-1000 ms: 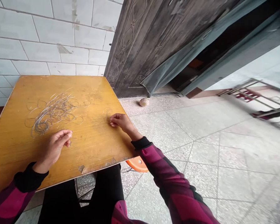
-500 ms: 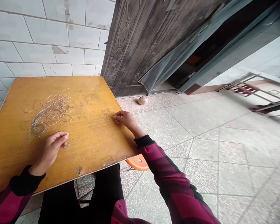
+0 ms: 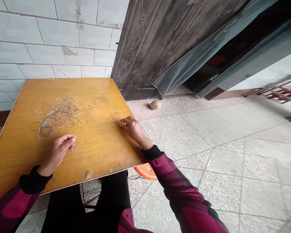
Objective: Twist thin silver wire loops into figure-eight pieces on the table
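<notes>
A loose tangle of thin silvery wires (image 3: 59, 115), some bent into loops, lies on the left half of the yellow wooden table (image 3: 99, 149). Just in front of it is my left hand (image 3: 60, 149), its thumb and forefinger pinched together; whatever they may hold is too small to make out. My right hand (image 3: 134, 130) rests near the table's right edge with fingers slightly parted. Close to its fingertips lies a single small wire loop (image 3: 114, 115), apart from the tangle.
White wall tiles (image 3: 60, 30) rise behind the table, and a dark carved door (image 3: 145, 48) stands behind its right corner. A pale ball (image 3: 155, 105) sits on the tiled floor (image 3: 191, 129). Part of an orange stool (image 3: 146, 171) shows under the table's front right corner.
My right hand's fingers have loosened and parted slightly beside the small wire loop. My left hand keeps its pinch. The whole view has shifted a little.
</notes>
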The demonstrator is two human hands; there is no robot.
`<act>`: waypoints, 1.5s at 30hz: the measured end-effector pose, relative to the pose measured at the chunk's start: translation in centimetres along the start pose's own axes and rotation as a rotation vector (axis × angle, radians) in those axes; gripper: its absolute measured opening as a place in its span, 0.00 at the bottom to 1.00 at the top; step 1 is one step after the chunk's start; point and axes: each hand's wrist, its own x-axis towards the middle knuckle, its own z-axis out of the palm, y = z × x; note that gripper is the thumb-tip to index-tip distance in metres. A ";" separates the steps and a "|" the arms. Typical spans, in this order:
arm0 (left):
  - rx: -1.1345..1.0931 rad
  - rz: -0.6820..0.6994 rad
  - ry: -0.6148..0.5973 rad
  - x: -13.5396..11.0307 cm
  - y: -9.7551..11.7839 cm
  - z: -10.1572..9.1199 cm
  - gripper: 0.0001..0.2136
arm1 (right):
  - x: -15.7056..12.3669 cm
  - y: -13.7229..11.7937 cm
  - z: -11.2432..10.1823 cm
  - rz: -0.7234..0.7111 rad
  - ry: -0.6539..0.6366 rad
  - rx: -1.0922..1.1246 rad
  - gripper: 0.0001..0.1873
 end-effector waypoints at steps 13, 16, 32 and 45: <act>0.795 0.819 -0.513 6.6 4.6 9.8 0.23 | -3.4 -1.5 -0.4 -0.213 -0.159 -0.067 0.33; 0.992 0.821 -0.594 10.9 3.6 14.2 0.25 | -3.7 -1.6 -0.2 -0.246 -0.168 -0.050 0.37; 1.262 0.803 -0.689 15.6 0.1 16.8 0.24 | -3.3 -1.8 -1.5 -0.353 -0.311 -0.197 0.44; 0.948 0.795 -0.585 16.2 0.8 16.7 0.22 | -3.3 -1.6 -1.9 -0.312 -0.261 -0.164 0.41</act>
